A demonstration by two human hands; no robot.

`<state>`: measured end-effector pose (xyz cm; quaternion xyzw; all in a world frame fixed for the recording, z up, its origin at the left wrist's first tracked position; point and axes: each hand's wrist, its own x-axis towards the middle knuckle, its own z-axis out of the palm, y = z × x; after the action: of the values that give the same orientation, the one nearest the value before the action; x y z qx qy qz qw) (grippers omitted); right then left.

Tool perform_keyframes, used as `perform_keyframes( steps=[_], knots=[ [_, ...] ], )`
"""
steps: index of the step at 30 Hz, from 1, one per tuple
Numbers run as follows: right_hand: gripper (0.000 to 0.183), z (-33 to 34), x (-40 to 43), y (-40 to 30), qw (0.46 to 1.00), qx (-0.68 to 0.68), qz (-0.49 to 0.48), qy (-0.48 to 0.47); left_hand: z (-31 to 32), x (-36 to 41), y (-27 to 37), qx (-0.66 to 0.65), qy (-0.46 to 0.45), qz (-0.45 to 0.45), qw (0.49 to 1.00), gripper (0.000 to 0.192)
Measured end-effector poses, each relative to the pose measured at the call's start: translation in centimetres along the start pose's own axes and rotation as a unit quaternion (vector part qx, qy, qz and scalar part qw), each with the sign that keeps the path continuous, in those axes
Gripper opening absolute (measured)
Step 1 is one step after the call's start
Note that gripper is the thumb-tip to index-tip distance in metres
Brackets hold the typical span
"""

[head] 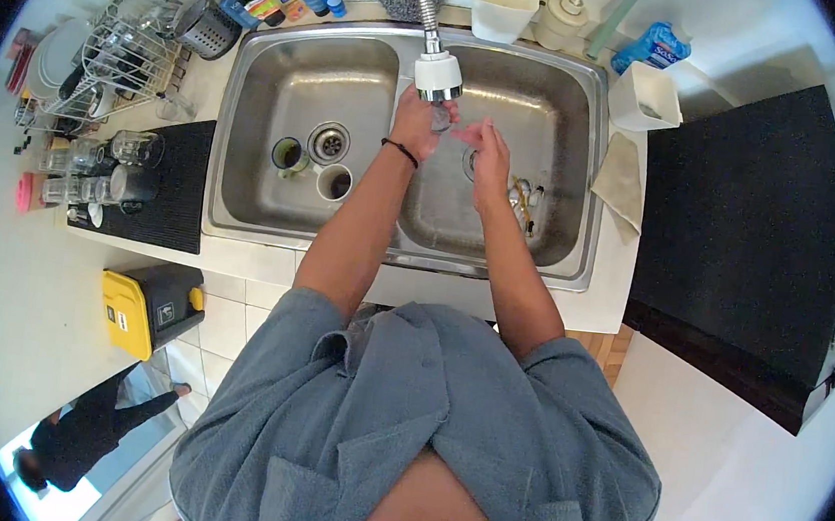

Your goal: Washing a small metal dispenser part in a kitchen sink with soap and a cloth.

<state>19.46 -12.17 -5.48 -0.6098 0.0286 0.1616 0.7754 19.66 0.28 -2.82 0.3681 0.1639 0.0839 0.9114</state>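
Observation:
Under the white faucet head [438,74], my left hand [415,128] holds a small clear object [441,118], probably a glass, partly hidden by the fingers and faucet. My right hand [491,158] is just right of it over the right basin [551,130], palm turned inward, gripping nothing. Below and right of that hand, several pieces of cutlery [525,199], some with yellow parts, lie in the basin. In the left basin [267,103], a green glass mug [290,154] and a white mug [334,182] with dark contents stand beside the drain [328,142].
Washed glasses [138,148] stand on a black drying mat [175,192] at left, near a wire dish rack [124,59]. Behind the sink are a soap dispenser [562,18] and white container [502,5]. A beige cloth [621,178] lies at right. Another person [89,425] is at lower left.

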Motion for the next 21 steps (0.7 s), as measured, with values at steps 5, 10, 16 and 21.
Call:
perform_keyframes(
  steps=[5, 10, 16, 21],
  knots=[
    [0.041, 1.3, -0.7, -0.8, 0.998, 0.038, 0.044, -0.007, 0.4, 0.3, 0.5, 0.038, 0.024, 0.017, 0.999, 0.022],
    [0.047, 2.8, -0.9, -1.9, 0.954, 0.248, 0.134, -0.104, 1.6, 1.3, 1.2, -0.045, -0.054, -0.016, 0.997, 0.02],
    [0.058, 3.3, -1.3, -3.7, 0.93, 0.317, 0.15, -0.106, 1.0, 4.1, 0.6, -0.211, -0.085, -0.115, 0.967, 0.018],
    [0.062, 2.6, -0.4, -4.0, 0.935, 0.303, 0.162, -0.087, 2.5, 5.4, -0.4, -0.173, -0.055, -0.08, 0.98, 0.017]
  ],
)
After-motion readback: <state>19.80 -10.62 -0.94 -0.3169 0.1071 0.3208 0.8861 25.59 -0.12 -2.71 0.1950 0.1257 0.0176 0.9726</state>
